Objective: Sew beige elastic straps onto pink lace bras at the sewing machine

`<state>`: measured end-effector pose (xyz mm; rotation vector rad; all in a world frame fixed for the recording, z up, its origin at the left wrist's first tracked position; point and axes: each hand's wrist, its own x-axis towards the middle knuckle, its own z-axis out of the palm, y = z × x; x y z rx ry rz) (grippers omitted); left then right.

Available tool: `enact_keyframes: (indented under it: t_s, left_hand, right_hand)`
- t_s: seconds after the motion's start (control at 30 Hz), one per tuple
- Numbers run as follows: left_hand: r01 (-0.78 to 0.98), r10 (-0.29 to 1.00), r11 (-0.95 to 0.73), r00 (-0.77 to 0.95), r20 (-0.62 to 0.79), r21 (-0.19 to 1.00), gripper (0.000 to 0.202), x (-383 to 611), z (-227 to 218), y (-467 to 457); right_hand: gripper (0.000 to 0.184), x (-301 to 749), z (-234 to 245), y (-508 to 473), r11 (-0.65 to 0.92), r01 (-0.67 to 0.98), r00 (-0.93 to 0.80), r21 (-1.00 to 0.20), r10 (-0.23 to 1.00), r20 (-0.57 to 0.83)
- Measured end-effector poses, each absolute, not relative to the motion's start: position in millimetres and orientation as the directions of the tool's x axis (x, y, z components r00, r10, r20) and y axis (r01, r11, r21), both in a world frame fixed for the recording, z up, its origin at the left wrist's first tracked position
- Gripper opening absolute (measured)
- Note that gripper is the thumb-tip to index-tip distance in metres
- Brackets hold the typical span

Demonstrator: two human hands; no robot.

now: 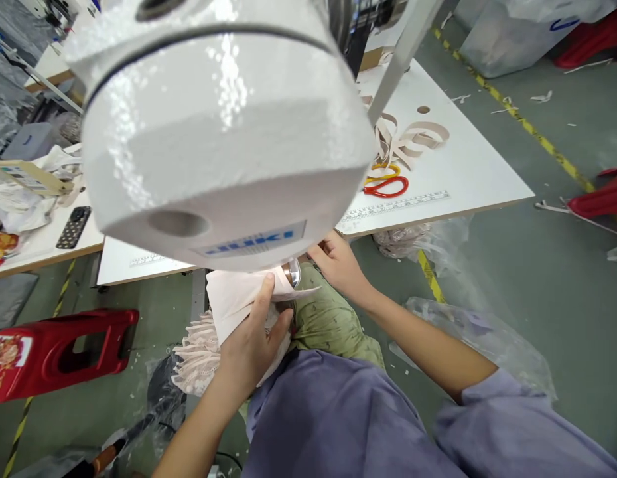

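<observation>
A white sewing machine (229,133) with blue JUKI lettering fills the upper middle of the view, close to the camera. Below its head, my left hand (251,338) grips a pale pink piece of fabric (231,295), index finger and thumb lying over it. The fabric runs up to a shiny metal part (292,272) under the head. A ruffled pale pink bundle (202,352) hangs below on the left. To the right, my right hand (338,269) has its fingers curled at the machine's lower edge; their tips are partly hidden, so what they pinch cannot be made out.
On the white table (478,159) at right lie scissors with red and yellow handles (388,186), a clear ruler (398,207) and pale fabric strips (408,139). A patterned phone (73,227) rests on the left table. A red stool (64,352) stands on the floor at left.
</observation>
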<state>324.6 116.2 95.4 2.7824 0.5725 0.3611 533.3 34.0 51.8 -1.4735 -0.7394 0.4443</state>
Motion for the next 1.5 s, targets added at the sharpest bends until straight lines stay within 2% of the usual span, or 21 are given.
enact_keyframes:
  t_s: [0.23,0.43,0.57,0.67,0.77,0.93,1.03,1.1,1.17,1.23,1.3,1.33,1.4,1.43,1.5]
  left_hand:
    - [0.342,0.409,-0.894,0.887,0.214,0.29,0.069,330,95,113]
    - [0.345,0.413,-0.888,0.889,0.2,0.303,0.067,334,98,112]
    - [0.363,0.432,-0.878,0.882,0.189,0.311,0.067,334,99,109]
    - [0.404,0.467,-0.87,0.859,0.211,0.285,0.082,333,97,107]
    - [0.442,0.511,-0.844,0.836,0.203,0.302,0.098,332,94,108]
    - [0.469,0.536,-0.804,0.838,0.102,0.366,0.099,332,89,106]
    - [0.446,0.51,-0.837,0.846,0.155,0.318,0.1,331,81,86]
    - [0.354,0.428,-0.884,0.875,0.227,0.305,0.1,327,75,63]
    - [0.221,0.329,-0.889,0.918,0.222,0.402,0.1,322,74,41]
    - [0.127,0.251,-0.763,0.962,0.11,0.633,0.098,317,78,29]
    - [0.104,0.201,-0.558,0.979,0.013,0.824,0.08,314,85,30]
    - [0.098,0.207,-0.492,0.978,0.007,0.865,0.066,313,90,34]
    - [0.063,0.268,-0.499,0.96,0.085,0.864,0.044,317,100,49]
    - [0.035,0.293,-0.551,0.944,0.154,0.834,0.04,320,104,57]
    - [-0.026,0.266,-0.634,0.931,0.25,0.773,0.05,330,112,72]
  right_hand:
    - [0.028,524,58,21,0.103,0.0,0.664,-0.995,0.744,0.077]
    - [0.024,517,65,15,0.162,-0.047,0.628,-0.986,0.772,0.097]
    - [0.017,513,66,13,0.166,-0.034,0.618,-0.986,0.779,0.11]
    - [0.014,511,65,12,0.158,-0.007,0.617,-0.987,0.777,0.12]
    - [0.016,510,66,11,0.149,0.088,0.616,-0.985,0.769,0.171]
    - [0.021,504,72,9,0.099,0.272,0.614,-0.957,0.748,0.253]
    - [0.021,495,74,3,0.017,0.302,0.629,-0.953,0.747,0.213]
    - [0.016,490,73,-6,-0.011,0.234,0.622,-0.972,0.77,0.141]
    - [0.016,488,72,-20,0.005,0.136,0.603,-0.991,0.793,0.087]
    - [0.021,491,72,-35,0.033,0.076,0.605,-0.997,0.793,0.072]
    - [0.025,496,75,-48,0.03,0.072,0.61,-0.997,0.789,0.068]
    - [0.025,499,76,-53,0.021,0.078,0.602,-0.997,0.796,0.064]
    - [0.026,503,79,-60,0.012,0.099,0.566,-0.995,0.821,0.066]
    - [0.026,505,80,-61,0.018,0.112,0.544,-0.994,0.835,0.076]
    - [0.024,506,84,-62,0.036,0.149,0.494,-0.988,0.863,0.106]
